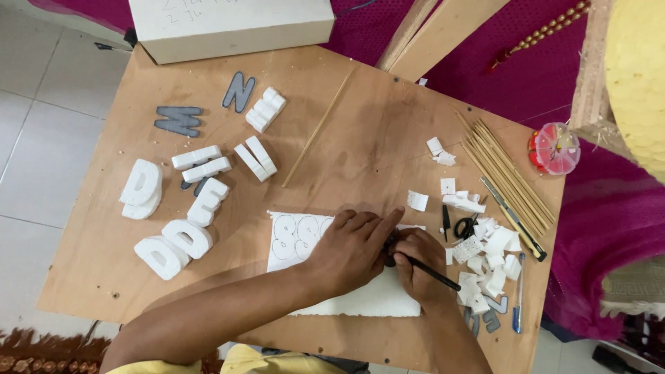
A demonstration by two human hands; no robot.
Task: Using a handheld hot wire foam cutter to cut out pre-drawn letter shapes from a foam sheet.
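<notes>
Finished pieces: thick white foam cut-out letters (173, 228) are laid near the left edge of the plywood table (332, 125), well apart from the work.
Workpiece: a flat white foam sheet with pencilled outlines (298, 239) lies near the front edge of the table, at its middle.
Left hand: the left hand (350, 249) is spread palm-down on the sheet and should be kept pressed flat, fingertips clear of the line, so that slipping is prevented.
Right hand: the right hand (415, 266) is closed round a thin black-handled tool (433, 273), its tip hidden beside the left hand; a steep angle and short strokes would likely give cleaner edges.
Offcuts: small white foam scraps (485, 263) are heaped toward the right edge, beside thin wooden sticks (506, 173).
</notes>
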